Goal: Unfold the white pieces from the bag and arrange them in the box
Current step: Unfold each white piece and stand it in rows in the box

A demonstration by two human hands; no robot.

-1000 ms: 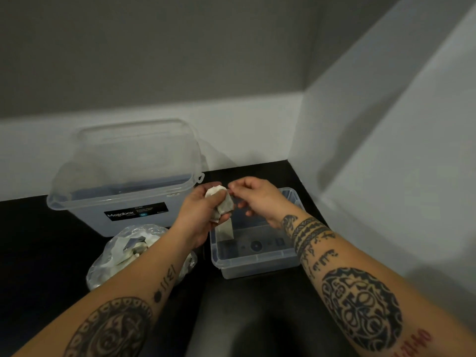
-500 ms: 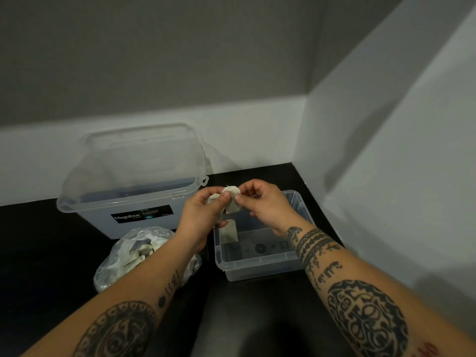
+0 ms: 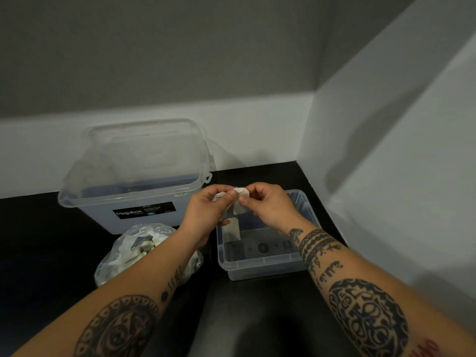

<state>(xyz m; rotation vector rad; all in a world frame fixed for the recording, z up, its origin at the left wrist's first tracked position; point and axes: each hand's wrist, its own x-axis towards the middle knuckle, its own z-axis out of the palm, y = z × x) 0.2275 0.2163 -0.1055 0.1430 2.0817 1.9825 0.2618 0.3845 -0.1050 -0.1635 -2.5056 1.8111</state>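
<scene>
The crumpled white piece is off-white, greyer in its folds. The small box is clear, bluish plastic, as is the large tub, which has a black label with white lettering and a blue patch. The clear bag shows white scraps. The surface is black. Black tattoos mark the left forearm in ringed circles and the right forearm in bands. The wall is grey above white.

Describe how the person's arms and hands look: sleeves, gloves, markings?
No sleeves or gloves show. The left hand and right hand are bare. The left forearm has a round dark tattoo and small marks nearer the wrist. The right forearm has dark wrist bands, script-like marks, a round patterned tattoo and red marks.
</scene>
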